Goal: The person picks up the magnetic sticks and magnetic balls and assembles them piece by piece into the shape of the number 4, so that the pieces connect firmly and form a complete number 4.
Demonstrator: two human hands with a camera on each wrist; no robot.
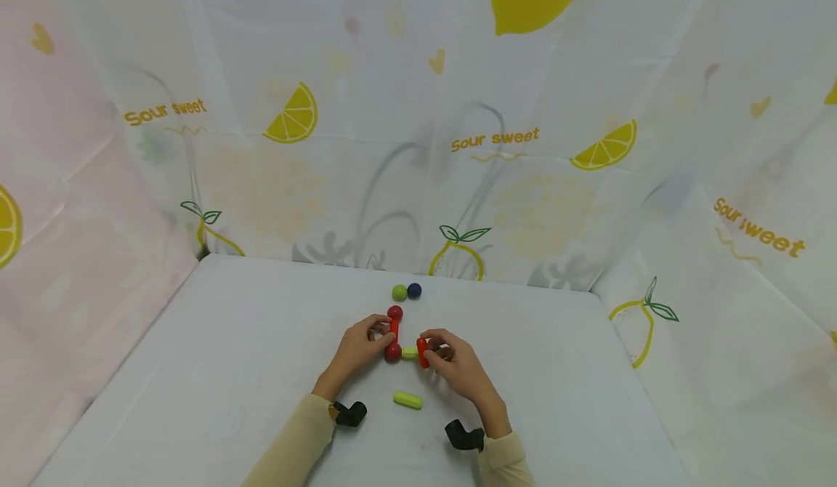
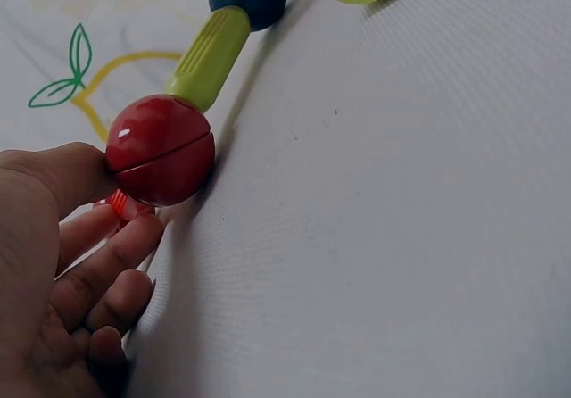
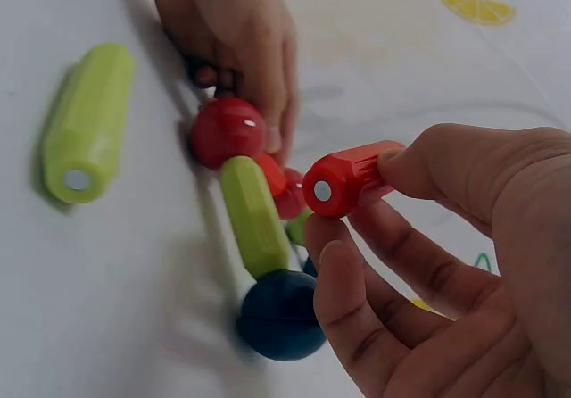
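Observation:
My left hand (image 1: pixel 356 345) grips a red rod (image 1: pixel 394 329) that joins two red balls; its thumb lies against the nearer red ball (image 2: pixel 161 150). From that ball a light green rod (image 3: pixel 254 215) runs to a dark blue ball (image 3: pixel 282 316), which the head view hides behind my right hand (image 1: pixel 461 367). Between thumb and fingers, my right hand pinches another red rod (image 3: pixel 357 179), a silvery disc showing in its end. In the head view this rod is held by the green rod's right end; the right wrist view shows it raised, apart from the joined pieces.
A loose light green rod (image 1: pixel 408 400) lies on the white table (image 1: pixel 261 371), nearer the front. Beyond the joined pieces sit a green ball (image 1: pixel 399 293) and a second dark blue ball (image 1: pixel 415 291). A lemon-print curtain (image 1: pixel 366 203) stands around the table's back and sides.

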